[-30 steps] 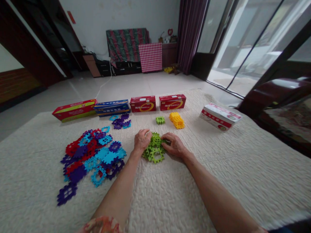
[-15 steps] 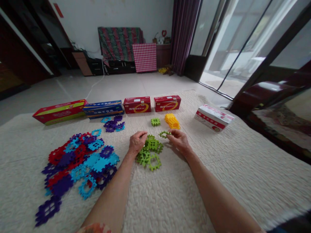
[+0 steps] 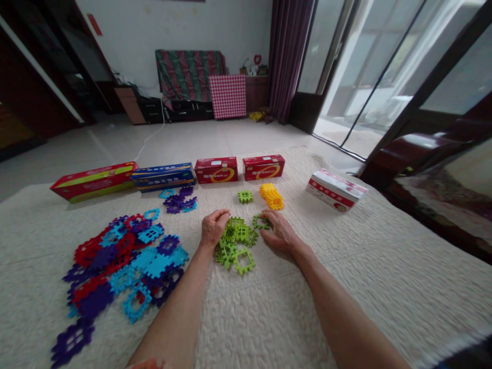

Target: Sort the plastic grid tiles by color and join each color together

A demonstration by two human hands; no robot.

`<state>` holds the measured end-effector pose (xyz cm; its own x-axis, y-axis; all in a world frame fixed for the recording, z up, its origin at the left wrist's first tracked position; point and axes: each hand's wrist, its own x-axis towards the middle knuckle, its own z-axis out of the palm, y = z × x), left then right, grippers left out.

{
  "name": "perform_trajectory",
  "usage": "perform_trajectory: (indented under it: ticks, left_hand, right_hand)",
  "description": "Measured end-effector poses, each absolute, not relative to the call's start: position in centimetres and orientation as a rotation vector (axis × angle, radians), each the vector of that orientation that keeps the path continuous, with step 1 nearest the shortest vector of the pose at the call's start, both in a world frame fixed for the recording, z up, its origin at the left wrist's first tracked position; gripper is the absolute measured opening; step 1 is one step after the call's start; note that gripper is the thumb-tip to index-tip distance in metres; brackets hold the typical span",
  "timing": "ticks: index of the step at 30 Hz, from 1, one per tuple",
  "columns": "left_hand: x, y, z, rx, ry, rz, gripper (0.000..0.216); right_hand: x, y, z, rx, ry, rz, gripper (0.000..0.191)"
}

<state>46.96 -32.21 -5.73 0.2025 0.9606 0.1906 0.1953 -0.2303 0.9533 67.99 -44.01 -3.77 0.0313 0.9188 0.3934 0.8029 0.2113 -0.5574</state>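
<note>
A heap of green interlocking tiles (image 3: 235, 245) lies on the cream quilted cover in front of me. My left hand (image 3: 212, 228) rests curled on the heap's left side, fingers closed on a green tile. My right hand (image 3: 279, 234) is at the heap's right side and pinches one green tile (image 3: 260, 222) by its edge, low over the cover. Farther back sit a small green tile block (image 3: 245, 196) and a yellow tile block (image 3: 271, 196).
A spread of red, blue and purple tiles (image 3: 123, 259) covers the left. A small purple and blue cluster (image 3: 179, 201) lies behind it. Several boxes stand in a row at the back: red-yellow (image 3: 94, 181), blue (image 3: 163, 176), two red (image 3: 216, 169), and a white-red box (image 3: 335, 189) at the right.
My right hand lifted a single green tile out of the heap and has now brought it back down beside the heap. My left hand stayed on the heap. The camera shifted.
</note>
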Motion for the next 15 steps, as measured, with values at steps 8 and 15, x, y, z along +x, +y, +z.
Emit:
perform_trajectory:
  ticks: [8, 15]
  left_hand:
    - [47.1, -31.5, -5.7, 1.421, 1.129, 1.211, 0.031]
    - [47.2, -31.7, -5.1, 1.296, 1.132, 1.240, 0.032]
  right_hand:
    - [67.7, -43.7, -4.2, -1.605, -1.746, 0.189, 0.034]
    - [67.9, -37.9, -2.8, -1.456, -1.859, 0.061, 0.044]
